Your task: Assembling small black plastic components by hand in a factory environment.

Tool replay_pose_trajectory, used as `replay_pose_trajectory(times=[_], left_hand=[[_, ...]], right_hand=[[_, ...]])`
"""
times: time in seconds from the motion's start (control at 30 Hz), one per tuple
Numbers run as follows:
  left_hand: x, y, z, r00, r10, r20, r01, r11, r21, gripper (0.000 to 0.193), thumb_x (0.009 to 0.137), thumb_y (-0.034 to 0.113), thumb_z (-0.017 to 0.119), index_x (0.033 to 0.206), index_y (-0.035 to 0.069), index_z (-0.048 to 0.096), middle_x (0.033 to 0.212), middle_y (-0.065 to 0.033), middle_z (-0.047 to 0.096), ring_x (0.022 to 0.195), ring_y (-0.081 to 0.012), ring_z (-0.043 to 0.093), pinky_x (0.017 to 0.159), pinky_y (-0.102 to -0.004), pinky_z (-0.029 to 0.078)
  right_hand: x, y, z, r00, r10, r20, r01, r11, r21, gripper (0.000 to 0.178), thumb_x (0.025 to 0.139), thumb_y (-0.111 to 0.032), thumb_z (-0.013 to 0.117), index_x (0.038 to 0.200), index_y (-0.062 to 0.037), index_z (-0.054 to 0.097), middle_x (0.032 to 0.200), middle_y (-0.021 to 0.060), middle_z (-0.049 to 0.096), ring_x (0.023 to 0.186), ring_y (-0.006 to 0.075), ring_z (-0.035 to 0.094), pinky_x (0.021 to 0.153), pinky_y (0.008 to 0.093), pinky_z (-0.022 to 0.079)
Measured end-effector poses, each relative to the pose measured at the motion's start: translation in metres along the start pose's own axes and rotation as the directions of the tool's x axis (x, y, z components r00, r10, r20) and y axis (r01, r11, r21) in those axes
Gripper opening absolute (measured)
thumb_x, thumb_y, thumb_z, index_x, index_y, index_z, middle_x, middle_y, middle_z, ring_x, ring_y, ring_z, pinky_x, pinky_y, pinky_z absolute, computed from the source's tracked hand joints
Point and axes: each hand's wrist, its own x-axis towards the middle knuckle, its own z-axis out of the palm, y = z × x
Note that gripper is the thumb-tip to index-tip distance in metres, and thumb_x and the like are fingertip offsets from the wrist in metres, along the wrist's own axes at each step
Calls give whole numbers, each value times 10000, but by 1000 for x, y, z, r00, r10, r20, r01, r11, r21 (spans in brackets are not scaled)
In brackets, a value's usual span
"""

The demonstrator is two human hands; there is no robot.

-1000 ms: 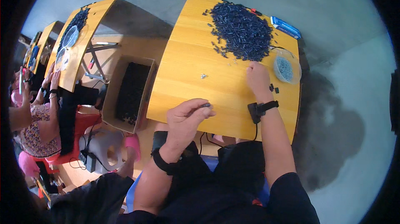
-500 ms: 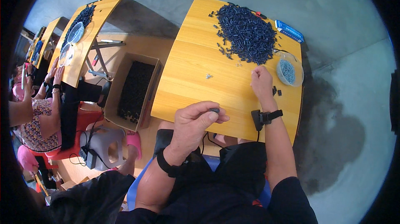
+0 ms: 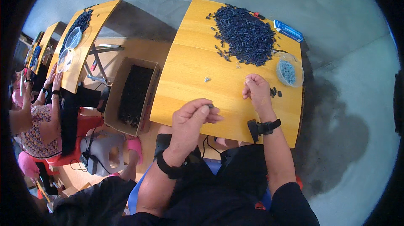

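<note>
Pinching small dark oblong piece (image 3: 211, 106): left hand (image 3: 190, 118). Right hand (image 3: 259, 93): thumb beside forefinger, grip unclear; yellow wood-grain surface (image 3: 180, 72) below.

Small dark piece (image 3: 211, 106), short and stubby: you pinch it between thumb and fingertips of your left hand (image 3: 188, 120), part showing past thumb tip, rest hidden by your grip. Held over near side of yellow table (image 3: 181, 83); finer detail too small to tell.

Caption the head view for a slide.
Left hand pinching a small dark piece, dark heap on the table beyond.
</note>
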Motion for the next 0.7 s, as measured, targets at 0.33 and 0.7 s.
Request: replay_pose_trajectory(times=[0.33, 0.7], left_hand=[[102, -1, -59, 960, 122, -250, 80, 741, 667, 260, 906, 147, 589, 1081, -40, 637, 746, -76, 625, 532, -98, 562, 488, -214, 444], [201, -4, -52, 986, -42, -159, 158, 515, 843, 247, 850, 170, 622, 1023, 8, 691, 691, -41, 601, 528, -103, 522, 445, -253, 433]], right_hand=[[-2, 18, -5, 976, -216, 35, 214, 911, -354, 52, 885, -70, 562, 883, -17, 565, 667, 33, 559, 510, 96, 554, 463, 261, 481], [21, 5, -8, 958, -270, 97, 283, 832, -478, 64, 882, -65, 567, 854, -7, 568, 670, 20, 567, 519, 77, 540, 467, 235, 436]])
